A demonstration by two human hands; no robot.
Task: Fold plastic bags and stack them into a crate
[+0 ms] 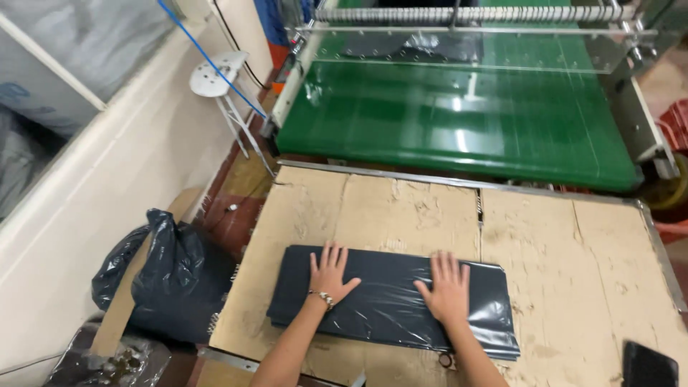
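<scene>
Dark, shiny plastic bags (pixel 390 301) lie in one flat stack on the brown cardboard worktop (pixel 573 251). Two hands press it, left hand (pixel 330 276) and right hand (pixel 448 287), fingers spread flat, holding nothing.

A glossy dark grey stack of plastic bags (pixel 393 301) is seen on a tan cardboard-covered worktop (pixel 573 258); the conveyor belt (pixel 459 122) is green, the stool (pixel 215 75) white.

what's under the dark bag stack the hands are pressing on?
The dark bag stack lies on a worn cardboard sheet covering the table. Left hand and right hand rest flat on top. The cardboard directly beneath the stack is hidden.
</scene>
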